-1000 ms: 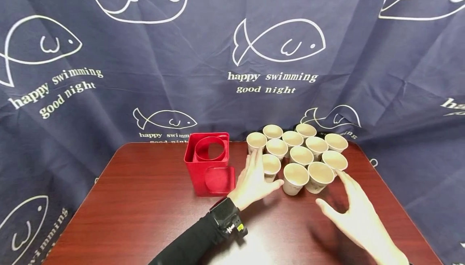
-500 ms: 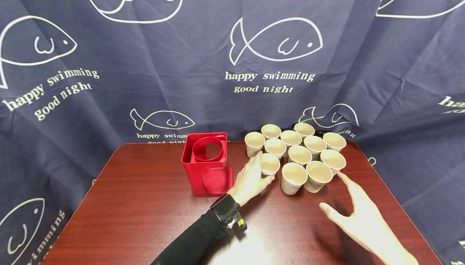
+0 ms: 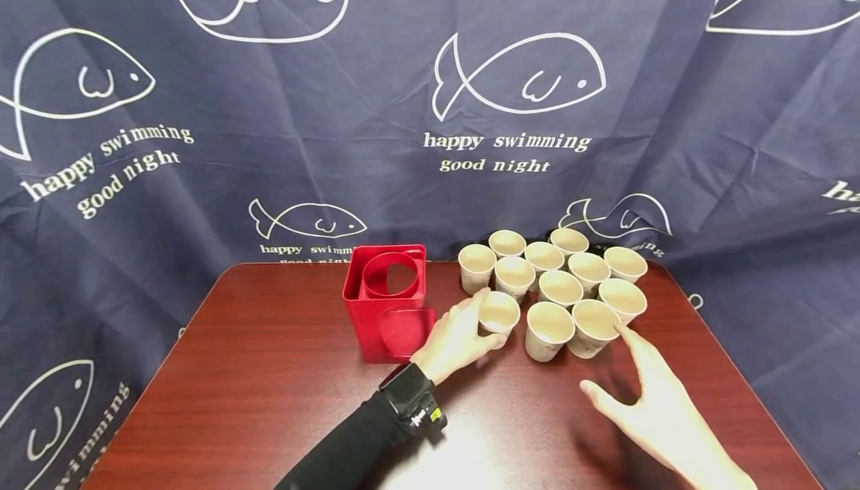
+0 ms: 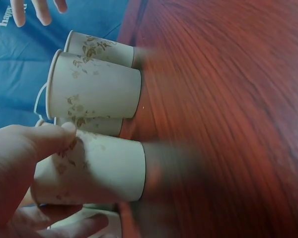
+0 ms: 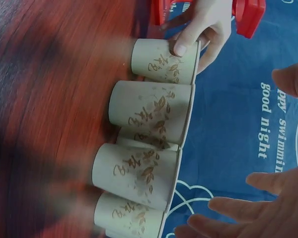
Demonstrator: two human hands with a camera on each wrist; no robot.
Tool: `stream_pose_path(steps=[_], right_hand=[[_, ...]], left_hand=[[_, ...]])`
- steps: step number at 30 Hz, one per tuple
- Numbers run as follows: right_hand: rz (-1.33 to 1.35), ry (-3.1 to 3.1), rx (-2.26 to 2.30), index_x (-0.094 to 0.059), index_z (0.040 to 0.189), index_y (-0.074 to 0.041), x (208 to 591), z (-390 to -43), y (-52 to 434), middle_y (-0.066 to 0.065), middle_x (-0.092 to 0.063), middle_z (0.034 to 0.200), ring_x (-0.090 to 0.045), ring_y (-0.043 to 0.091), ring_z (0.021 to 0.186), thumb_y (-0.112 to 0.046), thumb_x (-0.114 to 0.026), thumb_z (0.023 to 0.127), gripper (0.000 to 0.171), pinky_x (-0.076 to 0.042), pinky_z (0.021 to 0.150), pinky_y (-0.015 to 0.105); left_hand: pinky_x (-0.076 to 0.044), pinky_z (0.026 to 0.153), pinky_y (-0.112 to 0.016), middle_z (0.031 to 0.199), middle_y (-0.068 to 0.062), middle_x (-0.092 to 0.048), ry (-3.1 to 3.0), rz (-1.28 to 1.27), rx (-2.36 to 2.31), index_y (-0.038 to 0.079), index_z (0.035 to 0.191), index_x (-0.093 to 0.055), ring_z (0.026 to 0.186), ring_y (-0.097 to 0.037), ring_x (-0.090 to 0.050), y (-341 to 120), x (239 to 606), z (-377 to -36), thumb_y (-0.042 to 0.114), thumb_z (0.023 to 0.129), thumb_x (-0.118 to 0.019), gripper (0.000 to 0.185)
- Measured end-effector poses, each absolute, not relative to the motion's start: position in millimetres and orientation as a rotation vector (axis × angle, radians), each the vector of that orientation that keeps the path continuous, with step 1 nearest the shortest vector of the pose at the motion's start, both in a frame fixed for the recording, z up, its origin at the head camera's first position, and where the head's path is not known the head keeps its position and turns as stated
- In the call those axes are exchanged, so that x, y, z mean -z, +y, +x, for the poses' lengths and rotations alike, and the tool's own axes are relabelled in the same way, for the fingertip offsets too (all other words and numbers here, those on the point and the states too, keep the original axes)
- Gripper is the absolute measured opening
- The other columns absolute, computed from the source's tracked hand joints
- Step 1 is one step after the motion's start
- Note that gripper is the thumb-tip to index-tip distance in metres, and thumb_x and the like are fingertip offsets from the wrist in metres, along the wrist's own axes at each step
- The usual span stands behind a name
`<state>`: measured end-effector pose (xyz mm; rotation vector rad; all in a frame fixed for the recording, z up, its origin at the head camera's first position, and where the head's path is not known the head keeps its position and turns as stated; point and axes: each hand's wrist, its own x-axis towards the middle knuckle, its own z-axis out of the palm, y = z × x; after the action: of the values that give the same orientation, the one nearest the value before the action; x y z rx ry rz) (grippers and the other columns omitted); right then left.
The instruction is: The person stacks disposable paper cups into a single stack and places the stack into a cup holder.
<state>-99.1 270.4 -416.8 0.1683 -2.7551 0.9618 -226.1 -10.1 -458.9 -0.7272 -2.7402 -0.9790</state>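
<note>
Left hand (image 3: 460, 337) fingers grip near-left cup (image 3: 499, 317), beside red box (image 3: 388, 303). Right hand (image 3: 661, 411) fingers spread, hovering near cup cluster (image 3: 571, 281).

Your left hand (image 3: 460, 337) pulls back from its flat reach among the paper cups and now curls round the front-left cup (image 3: 499, 314); a second ago its fingers (image 3: 472, 303) lay straight alongside the cups, thumb out toward the next one. Now your thumb and fingers wrap the cup's side, and the left wrist view shows the thumb pressed on the cup wall. That cup sits slightly nearer you and further left than before, a bit apart from its neighbours. Your right hand (image 3: 655, 408) slides back a little from the front-right cups (image 3: 594, 322), fingers spread and holding nothing.
</note>
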Motion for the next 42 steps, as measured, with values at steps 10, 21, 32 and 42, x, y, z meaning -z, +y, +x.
stream_pose_path(steps=[10,21,32,42], right_hand=[[0.257,-2.692,-0.938,-0.033,0.16,-0.017,425,-99,244,0.022,-0.043,0.153,-0.042,0.043,0.138,-0.038,-0.088,0.082,0.098,-0.007,0.103,-0.004],[0.372,-2.594,-0.743,-0.033,0.162,-0.021,428,-103,230,0.021,-0.046,0.154,-0.043,0.045,0.137,-0.038,-0.092,0.073,0.108,-0.016,0.125,0.019],[0.48,-2.504,-0.569,-0.045,0.154,-0.008,442,-107,210,0.026,-0.045,0.154,-0.046,0.048,0.136,-0.047,-0.089,0.069,0.104,-0.02,0.129,0.031],[0.535,-2.502,-0.541,-0.045,0.154,-0.007,450,-107,185,0.024,-0.047,0.153,-0.045,0.05,0.138,-0.052,-0.087,0.069,0.104,0.003,0.123,0.01]], left_hand=[[-0.058,0.086,-0.026,0.111,0.004,-0.068,-2.747,-0.873,1.013,0.019,0.141,-0.052,0.094,-0.009,-0.065,-34,459,-213,0.038,0.086,-0.083,0.065],[-0.059,0.094,-0.031,0.123,-0.001,-0.071,-2.753,-0.887,1.012,0.018,0.146,-0.052,0.106,-0.014,-0.07,-69,463,-190,0.042,0.085,-0.084,0.073],[-0.058,0.092,-0.025,0.121,0.006,-0.07,-2.731,-0.91,1.053,0.024,0.14,-0.055,0.102,-0.009,-0.068,-88,464,-164,0.045,0.083,-0.085,0.068],[-0.058,0.092,-0.027,0.119,0.008,-0.072,-2.657,-0.805,1.332,0.023,0.134,-0.06,0.1,-0.008,-0.068,-103,474,-145,0.033,0.074,-0.094,0.07]])
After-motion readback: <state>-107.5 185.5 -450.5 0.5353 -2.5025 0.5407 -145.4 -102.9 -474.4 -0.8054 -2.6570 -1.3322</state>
